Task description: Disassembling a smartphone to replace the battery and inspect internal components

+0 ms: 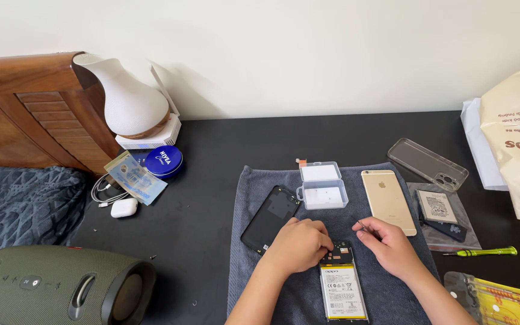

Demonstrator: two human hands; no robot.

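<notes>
opened phone on grey towel, back cover already off, lying left of phone. battery still in place. left hand curled over phone's top. right hand pinches thin tool right of phone's top.

Count: two phones, one opened phone between the hands, one gold phone beyond the right hand. One black back cover beside the left hand. One green screwdriver.
</notes>
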